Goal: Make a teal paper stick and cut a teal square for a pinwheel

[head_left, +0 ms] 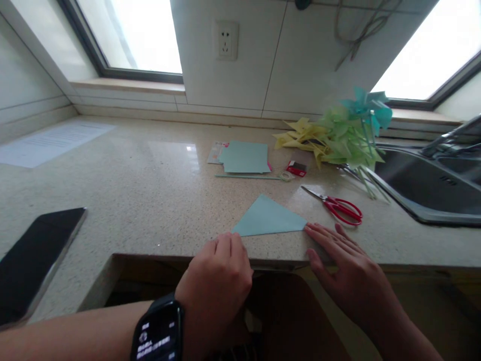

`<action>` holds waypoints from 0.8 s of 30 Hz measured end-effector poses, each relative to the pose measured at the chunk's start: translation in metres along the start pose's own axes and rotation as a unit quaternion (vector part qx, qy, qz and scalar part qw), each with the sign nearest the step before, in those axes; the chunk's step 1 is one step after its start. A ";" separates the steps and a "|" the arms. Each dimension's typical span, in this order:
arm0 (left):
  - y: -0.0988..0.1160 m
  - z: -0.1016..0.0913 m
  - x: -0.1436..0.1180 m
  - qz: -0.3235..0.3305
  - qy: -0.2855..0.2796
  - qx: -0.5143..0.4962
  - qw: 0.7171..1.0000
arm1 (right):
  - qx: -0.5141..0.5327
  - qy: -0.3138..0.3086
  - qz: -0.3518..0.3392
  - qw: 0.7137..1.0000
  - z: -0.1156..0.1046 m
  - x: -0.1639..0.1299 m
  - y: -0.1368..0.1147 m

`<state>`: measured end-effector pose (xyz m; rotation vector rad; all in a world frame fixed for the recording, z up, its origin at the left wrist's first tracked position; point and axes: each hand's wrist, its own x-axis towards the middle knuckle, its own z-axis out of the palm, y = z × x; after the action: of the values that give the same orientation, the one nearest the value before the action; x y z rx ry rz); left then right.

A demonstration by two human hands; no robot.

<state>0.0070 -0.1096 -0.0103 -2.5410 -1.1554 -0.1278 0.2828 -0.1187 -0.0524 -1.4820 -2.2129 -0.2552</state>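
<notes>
A light-blue sheet of paper point(268, 219), folded into a triangle, lies flat near the counter's front edge. My left hand point(221, 268) is closed at the paper's left corner, its fingers curled and the fingertips hidden from view. At the opposite corner, the outstretched fingertips of my right hand point(343, 268) touch the paper, with the thumb held apart. Scissors point(332, 203) with red handles lie just beyond my right hand. Farther back is a stack of light-blue paper squares point(246, 156).
A thin stick point(246, 176), a roll of tape point(286, 176) and a small red box point(296, 168) lie behind the paper. Yellow, green and blue paper pinwheels point(338, 133) rest beside the sink point(406, 185). A phone point(41, 255) and a printed sheet point(52, 143) are at left.
</notes>
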 end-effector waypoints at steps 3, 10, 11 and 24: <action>-0.006 0.001 0.006 0.010 0.013 -0.026 1.000 | 0.056 0.058 0.039 0.996 -0.005 0.006 -0.003; -0.014 0.019 0.010 0.062 0.079 -0.055 0.993 | 0.246 0.342 0.210 0.882 -0.007 0.062 -0.013; -0.014 0.023 0.011 0.085 0.082 -0.070 0.991 | 0.271 0.385 0.225 0.853 -0.004 0.072 -0.010; -0.018 0.026 0.017 0.096 0.045 -0.076 0.991 | 0.202 0.424 0.102 0.877 0.011 0.173 0.035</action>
<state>0.0032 -0.0780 -0.0261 -2.7326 -0.8927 -0.2890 0.2573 0.0422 0.0163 -1.0602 -1.2925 -0.2792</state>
